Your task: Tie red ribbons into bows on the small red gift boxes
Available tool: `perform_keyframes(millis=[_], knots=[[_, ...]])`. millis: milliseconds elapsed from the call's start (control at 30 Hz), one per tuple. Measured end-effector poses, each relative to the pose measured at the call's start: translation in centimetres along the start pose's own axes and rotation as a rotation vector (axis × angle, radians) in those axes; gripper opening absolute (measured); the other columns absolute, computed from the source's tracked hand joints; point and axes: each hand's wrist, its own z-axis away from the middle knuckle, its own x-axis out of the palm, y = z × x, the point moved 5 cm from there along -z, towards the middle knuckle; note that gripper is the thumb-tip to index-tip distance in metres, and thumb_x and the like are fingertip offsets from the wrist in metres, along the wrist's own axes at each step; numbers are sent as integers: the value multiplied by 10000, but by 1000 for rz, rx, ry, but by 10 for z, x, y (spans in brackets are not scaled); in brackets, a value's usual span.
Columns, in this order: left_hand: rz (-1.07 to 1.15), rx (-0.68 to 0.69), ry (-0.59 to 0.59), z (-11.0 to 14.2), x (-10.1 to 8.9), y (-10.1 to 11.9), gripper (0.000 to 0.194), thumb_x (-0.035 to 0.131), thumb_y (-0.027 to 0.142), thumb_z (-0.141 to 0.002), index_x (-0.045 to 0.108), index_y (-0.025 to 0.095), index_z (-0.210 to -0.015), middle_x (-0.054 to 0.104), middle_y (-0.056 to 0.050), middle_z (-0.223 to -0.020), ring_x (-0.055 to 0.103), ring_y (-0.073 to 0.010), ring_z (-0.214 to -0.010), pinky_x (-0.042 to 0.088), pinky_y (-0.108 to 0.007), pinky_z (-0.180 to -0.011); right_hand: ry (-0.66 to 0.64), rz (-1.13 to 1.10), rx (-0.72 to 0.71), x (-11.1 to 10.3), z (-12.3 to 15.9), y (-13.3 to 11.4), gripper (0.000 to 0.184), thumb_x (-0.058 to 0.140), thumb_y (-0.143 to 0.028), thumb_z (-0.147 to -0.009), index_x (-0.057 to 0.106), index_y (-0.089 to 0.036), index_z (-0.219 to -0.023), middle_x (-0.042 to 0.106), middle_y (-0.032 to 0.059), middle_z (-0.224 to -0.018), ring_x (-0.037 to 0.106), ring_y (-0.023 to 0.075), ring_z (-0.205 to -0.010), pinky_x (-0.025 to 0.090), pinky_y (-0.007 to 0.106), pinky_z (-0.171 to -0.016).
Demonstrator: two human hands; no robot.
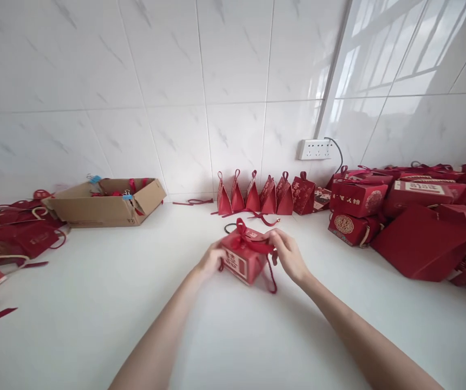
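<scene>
A small red gift box (pixel 237 263) with a cream printed panel stands tilted on the white table in front of me. A red ribbon (pixel 260 247) is tied across its top, with a loop standing up. My left hand (pixel 212 260) grips the left side of the box, its fingertips partly hidden behind it. At the right, my right hand (pixel 287 252) has its fingers closed on the ribbon's end beside the box's top edge. A dark red cord (pixel 272 281) hangs down the box's right side to the table.
A row of red triangular boxes (pixel 251 201) stands along the tiled wall. Red boxes (pixel 424 238) are piled at right, more red boxes (pixel 17 235) at left. An open cardboard box (pixel 95 211) with clips stands back left. A power strip (pixel 315 150) hangs on the wall.
</scene>
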Motion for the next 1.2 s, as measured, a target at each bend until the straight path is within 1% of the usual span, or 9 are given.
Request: perform_keyframes(millis=[100, 233, 300, 367, 467, 567, 667, 900, 1200], knots=[[-15, 30, 226, -3, -19, 2, 271, 529, 241, -606, 607, 171, -856, 650, -63, -840, 614, -222, -812, 475, -333, -689, 78, -2, 34, -14, 7, 6, 518, 367, -648, -837, 551, -180, -710, 464, -10, -558, 427, 118, -463, 374, 228, -372], [-43, 101, 390, 2, -20, 9, 304, 529, 414, -756, 585, 221, -985, 593, -55, -1167, 480, -243, -1189, 405, -358, -956, 71, 117, 8, -18, 4, 4, 494, 414, -625, -831, 614, -187, -937, 590, 92, -1063, 579, 191, -857, 528, 263, -556], [-20, 116, 327, 5, -9, 10, 390, 494, 505, -787, 580, 222, -1042, 597, -52, -1186, 495, -249, -1187, 402, -369, -981, -59, 83, 10, -9, 4, 3, 502, 395, -618, -849, 628, -179, -924, 624, 94, -1055, 592, 203, -933, 545, 298, -685], [42, 94, 207, 8, 4, 9, 466, 520, 545, -776, 571, 227, -1113, 602, -41, -1207, 525, -255, -1164, 419, -370, -975, -114, 70, 59, -4, 7, 4, 543, 378, -627, -856, 619, -158, -724, 659, 76, -761, 628, 180, -727, 530, 304, -676], [169, -41, 51, 14, 17, 8, 571, 566, 589, -735, 580, 208, -1161, 640, -55, -1160, 558, -286, -1125, 429, -389, -965, 7, 102, 130, -10, 8, 4, 578, 385, -641, -843, 518, -167, -540, 500, 6, -449, 489, 111, -402, 472, 273, -508], [242, -178, -35, 20, 24, 9, 684, 507, 677, -729, 597, 162, -1169, 687, -94, -1027, 600, -318, -1050, 437, -430, -944, 55, 71, 59, -17, 6, -1, 468, 466, -599, -819, 602, -154, -871, 613, 50, -743, 571, 148, -581, 471, 251, -458], [210, -146, -47, 24, 25, 16, 720, 501, 688, -734, 529, 199, -1262, 647, -88, -1144, 567, -311, -1119, 430, -422, -966, -94, 43, 2, -12, 3, -7, 499, 513, -535, -810, 537, -185, -1164, 573, 106, -1123, 580, 204, -880, 521, 272, -523], [-80, 19, -120, 31, 29, 36, 732, 714, 446, -675, 430, 249, -1320, 463, -81, -1384, 469, -293, -1239, 411, -363, -1004, -124, 164, -22, -10, 2, -14, 283, 547, -442, -787, 582, -168, -726, 596, 21, -747, 511, 141, -677, 431, 286, -639], [-614, 107, 172, 28, -2, 57, 368, 624, 516, -732, 623, 192, -906, 665, -45, -914, 601, -199, -821, 454, -293, -728, -377, -231, 175, -15, 4, -12, 541, 476, -683, -779, 460, -177, -587, 478, -18, -521, 416, 87, -416, 295, 232, -403]])
